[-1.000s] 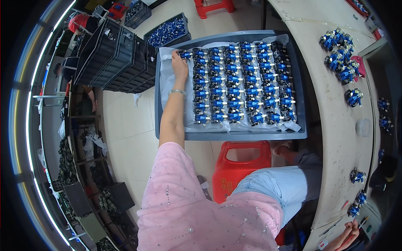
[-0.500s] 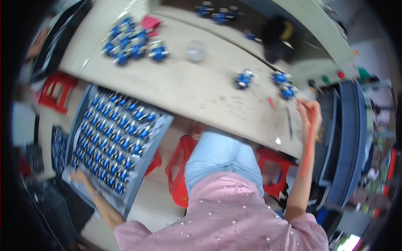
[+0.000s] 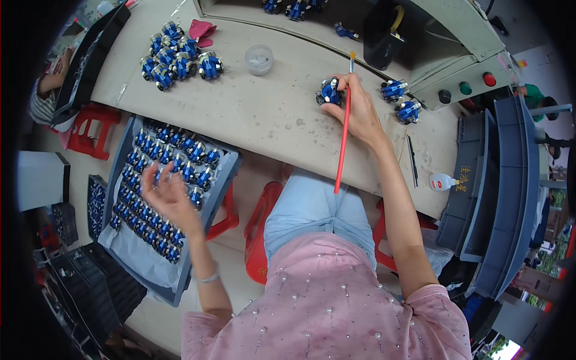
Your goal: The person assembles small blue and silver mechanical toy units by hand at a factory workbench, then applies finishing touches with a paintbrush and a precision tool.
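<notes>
My right hand (image 3: 360, 114) keeps a paintbrush (image 3: 345, 141) against its fingers, bristle end up and the long red handle hanging past the table edge. Between its thumb and forefinger is a small blue-and-white toy vehicle (image 3: 328, 93) with dark wheels, low over the tabletop or on it. Over a grey tray (image 3: 222, 186) at the left, my left hand (image 3: 171, 198) is raised with fingers apart and slightly blurred, nothing seen in it. Rows of the same blue toys (image 3: 147, 207) stand on white sheeting in that tray, some hidden behind the hand.
On the table (image 3: 252, 108), a cluster of blue toys (image 3: 171, 57), a pink cloth (image 3: 202, 31) and a clear cup (image 3: 259, 60) lie at the far left. Two toys (image 3: 401, 101), a black pen-like tool (image 3: 413, 161) and a white bottle (image 3: 443, 182) are on the right. Grey bins (image 3: 504, 198) stand beyond.
My right hand has moved left from the table's right end, bringing the brush, and now grips a toy vehicle. My left hand has left the tray's near corner and risen over the toys.
</notes>
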`<state>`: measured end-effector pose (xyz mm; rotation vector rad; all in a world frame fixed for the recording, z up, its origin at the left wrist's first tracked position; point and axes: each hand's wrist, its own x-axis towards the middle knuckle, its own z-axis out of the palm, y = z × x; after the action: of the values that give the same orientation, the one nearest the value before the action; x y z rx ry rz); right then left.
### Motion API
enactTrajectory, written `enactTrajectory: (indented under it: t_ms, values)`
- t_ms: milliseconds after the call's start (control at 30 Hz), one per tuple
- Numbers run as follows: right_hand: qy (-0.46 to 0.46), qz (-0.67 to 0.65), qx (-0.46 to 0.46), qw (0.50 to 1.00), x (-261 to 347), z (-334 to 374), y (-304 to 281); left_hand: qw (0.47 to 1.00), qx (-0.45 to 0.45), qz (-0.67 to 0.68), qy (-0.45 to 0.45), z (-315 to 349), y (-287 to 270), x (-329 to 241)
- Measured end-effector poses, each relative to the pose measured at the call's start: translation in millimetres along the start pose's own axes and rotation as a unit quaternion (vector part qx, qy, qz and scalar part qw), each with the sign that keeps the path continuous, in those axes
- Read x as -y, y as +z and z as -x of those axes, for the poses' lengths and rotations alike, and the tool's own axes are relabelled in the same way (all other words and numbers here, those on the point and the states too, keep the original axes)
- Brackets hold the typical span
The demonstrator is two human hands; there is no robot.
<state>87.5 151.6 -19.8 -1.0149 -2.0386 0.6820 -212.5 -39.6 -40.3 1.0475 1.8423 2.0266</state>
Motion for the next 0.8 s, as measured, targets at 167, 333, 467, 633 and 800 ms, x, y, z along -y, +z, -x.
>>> enactTrajectory:
  t_ms: [167, 333, 467, 633, 800]
  values:
    - [0.020, -0.043, -0.033, 0.998, 4, 10, 1, 0.968, 0.240, 0.066, -0.015, 62, 93, -47]
    - [0.090, -0.126, 0.026, 0.988, 71, 55, -36, 0.916, 0.394, 0.072, 0.023, 85, 141, -64]
    - [0.168, -0.160, 0.042, 0.972, 82, 90, -51, 0.868, 0.471, 0.140, -0.077, 103, 154, -71]
    - [0.213, -0.322, -0.108, 0.916, 65, 119, -74, 0.827, 0.416, 0.297, -0.233, 115, 155, -78]
    - [0.168, -0.231, -0.131, 0.949, 80, 144, -83, 0.842, 0.396, 0.276, -0.240, 121, 149, -79]
